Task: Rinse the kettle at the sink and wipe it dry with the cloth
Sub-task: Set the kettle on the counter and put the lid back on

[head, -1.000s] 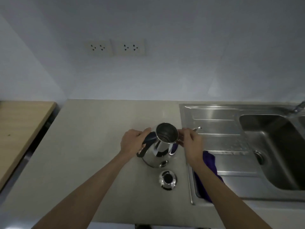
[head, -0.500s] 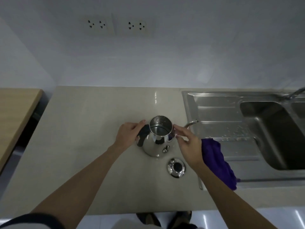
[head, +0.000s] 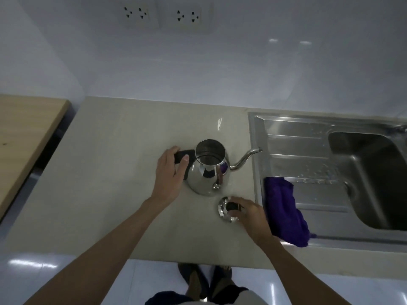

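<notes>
A shiny steel kettle (head: 209, 172) stands upright and lidless on the beige counter (head: 114, 183), its thin spout pointing right toward the sink. My left hand (head: 170, 175) is wrapped around its black handle. The kettle's steel lid (head: 224, 209) with a black knob lies on the counter just in front of the kettle. My right hand (head: 251, 214) has its fingers closed on that knob. A purple cloth (head: 284, 212) lies crumpled on the sink's drainboard, right beside my right hand.
The steel sink (head: 308, 150) has a ribbed, wet drainboard and a deep basin (head: 374, 177) at the far right. A wooden board (head: 24, 137) lies at the left. Two wall sockets (head: 163, 15) sit above the counter. My feet show below the counter edge.
My right hand left the kettle's rim and dropped to the lid, closing on its knob. The left hand stays on the handle. The camera tilted further down.
</notes>
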Demonstrator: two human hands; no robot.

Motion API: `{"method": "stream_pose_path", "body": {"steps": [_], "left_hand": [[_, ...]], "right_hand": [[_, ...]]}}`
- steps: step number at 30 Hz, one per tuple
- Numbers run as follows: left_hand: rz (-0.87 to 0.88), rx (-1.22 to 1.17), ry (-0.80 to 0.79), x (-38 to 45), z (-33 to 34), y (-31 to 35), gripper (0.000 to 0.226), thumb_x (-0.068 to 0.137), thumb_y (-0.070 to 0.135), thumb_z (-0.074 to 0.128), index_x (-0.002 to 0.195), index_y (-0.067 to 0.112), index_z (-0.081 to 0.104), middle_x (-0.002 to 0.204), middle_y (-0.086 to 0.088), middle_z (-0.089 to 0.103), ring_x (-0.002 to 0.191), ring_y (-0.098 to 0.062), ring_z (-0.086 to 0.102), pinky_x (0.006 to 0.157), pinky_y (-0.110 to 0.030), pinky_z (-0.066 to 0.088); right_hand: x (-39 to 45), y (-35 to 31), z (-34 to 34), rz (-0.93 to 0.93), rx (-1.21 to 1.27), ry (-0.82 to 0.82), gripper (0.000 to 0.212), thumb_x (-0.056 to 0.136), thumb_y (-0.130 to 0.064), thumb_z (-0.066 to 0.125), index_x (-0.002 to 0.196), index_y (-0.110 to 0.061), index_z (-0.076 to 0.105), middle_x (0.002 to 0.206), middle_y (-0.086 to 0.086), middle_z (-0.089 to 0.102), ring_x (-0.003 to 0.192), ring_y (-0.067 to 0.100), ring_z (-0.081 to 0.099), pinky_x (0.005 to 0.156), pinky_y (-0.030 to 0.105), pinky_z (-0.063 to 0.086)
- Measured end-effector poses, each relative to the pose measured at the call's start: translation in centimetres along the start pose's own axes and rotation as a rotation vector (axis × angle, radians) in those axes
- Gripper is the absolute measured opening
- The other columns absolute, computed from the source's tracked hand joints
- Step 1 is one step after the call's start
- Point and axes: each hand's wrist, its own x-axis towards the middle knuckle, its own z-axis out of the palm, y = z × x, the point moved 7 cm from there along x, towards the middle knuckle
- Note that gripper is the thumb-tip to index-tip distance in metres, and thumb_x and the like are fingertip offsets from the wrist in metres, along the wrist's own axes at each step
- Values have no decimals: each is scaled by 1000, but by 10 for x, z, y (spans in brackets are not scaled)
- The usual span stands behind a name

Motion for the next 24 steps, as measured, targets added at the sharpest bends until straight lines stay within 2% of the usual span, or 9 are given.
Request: {"method": "stream_pose_path", "body": {"steps": [4, 6, 8, 10, 12, 13, 16, 20, 24], "left_hand": [[-84, 15, 0, 1, -1, 8, 45, 101, 39, 41, 136, 12, 46, 136, -3, 49, 129, -16, 39, 109, -29, 31], [-103, -2, 3, 2, -2, 16, 34, 102, 38, 38, 116, 14, 57, 114, 0, 56, 110, -15, 50, 95, -21, 35], [-113, -48, 16, 4, -4, 24, 32, 103, 37, 35, 90, 18, 57, 90, 0, 57, 80, -9, 53, 72, -8, 40], [-151, -60, 17, 4, -7, 29, 35, 103, 40, 34, 82, 19, 53, 79, -1, 55, 62, 0, 47, 57, -1, 37], [-184, -41, 11, 6, -9, 29, 40, 102, 44, 33, 83, 16, 53, 76, 0, 55, 60, 3, 45, 53, 1, 36], [-202, -31, 4, 7, -9, 28, 43, 102, 46, 33, 84, 15, 55, 75, 3, 55, 62, 3, 46, 54, 0, 37], [-262, -16, -61, 11, -8, 30, 49, 98, 57, 32, 96, 16, 58, 84, 12, 57, 81, -9, 54, 65, -12, 36], [-303, 39, -181, 20, -2, 33, 74, 92, 65, 39, 134, 5, 50, 133, -11, 57, 122, -28, 53, 104, -38, 41], [-287, 104, -242, 29, 3, 33, 79, 91, 67, 36, 126, -2, 54, 130, -21, 58, 121, -37, 54, 107, -47, 40]], "right_hand": [[-12, -48, -43, -100, 387, 186, 27, 81, -16, 75, 100, -35, 71, 90, -12, 75, 88, 13, 71, 71, 14, 55], [-9, -94, -67, -236, 482, 223, 22, 82, -24, 73, 100, -37, 70, 94, -14, 75, 90, 8, 71, 75, 18, 57], [7, -136, -83, -325, 536, 217, 22, 80, -29, 72, 103, -27, 70, 99, -13, 74, 93, 8, 71, 76, 23, 59], [29, -167, -88, -365, 476, 203, 23, 80, -26, 75, 101, -21, 70, 94, -11, 74, 85, 6, 71, 72, 20, 58], [47, -188, -84, -400, 258, 190, 21, 79, -25, 76, 98, -19, 68, 87, -9, 73, 79, 7, 69, 69, 11, 52], [54, -192, -79, -404, 142, 170, 22, 80, -27, 76, 98, -17, 67, 87, -5, 73, 80, 11, 69, 70, 12, 52], [60, -196, -68, -409, -98, 107, 30, 81, -30, 75, 102, -13, 65, 89, 6, 74, 77, 22, 68, 72, 34, 57], [59, -198, -69, -423, -161, 165, 26, 80, -28, 75, 97, -12, 63, 83, 8, 73, 71, 23, 67, 68, 37, 56], [59, -199, -64, -396, -133, 175, 26, 80, -22, 76, 99, -12, 61, 82, 8, 73, 71, 25, 68, 68, 38, 56]]}}
